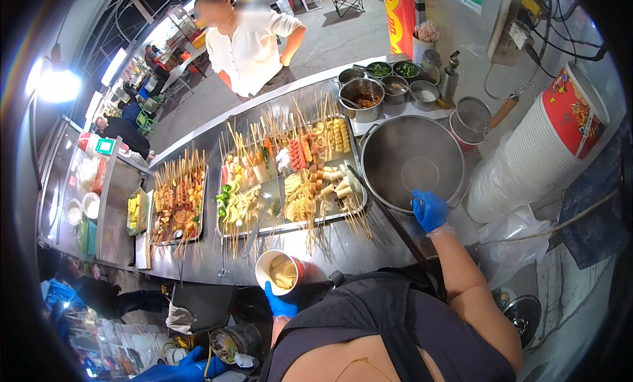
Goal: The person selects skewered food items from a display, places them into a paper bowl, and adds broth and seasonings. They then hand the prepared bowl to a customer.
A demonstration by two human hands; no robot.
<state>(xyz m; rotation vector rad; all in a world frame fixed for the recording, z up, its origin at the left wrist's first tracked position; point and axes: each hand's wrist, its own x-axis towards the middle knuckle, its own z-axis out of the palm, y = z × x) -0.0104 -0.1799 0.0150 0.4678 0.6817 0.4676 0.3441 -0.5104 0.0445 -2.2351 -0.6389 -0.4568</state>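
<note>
My left hand (280, 303), in a blue glove, holds a red and white paper cup (298, 277) by its side. Pale chunks of food (283, 272) sit in the cup, which tilts towards me. At the near rim of a large metal stockpot (365, 159) is my gloved right hand (429, 212), fingers curled. A small metal loop seems to show at its fingertips; what it grips is not clear. Haze veils the pot's dark inside. Left of the pot lies a metal tray (277, 229) of skewered food (296, 194). Long black tongs (395, 228) slant between tray and pot.
Another tray of skewers (178, 199) stands further left. Seasoning pots (362, 97) and a bottle (449, 80) stand behind the stockpot. A strainer (472, 115) and a tall stack of paper tubs (539, 139) are at right, below cables (544, 35). A person (247, 45) stands across the counter.
</note>
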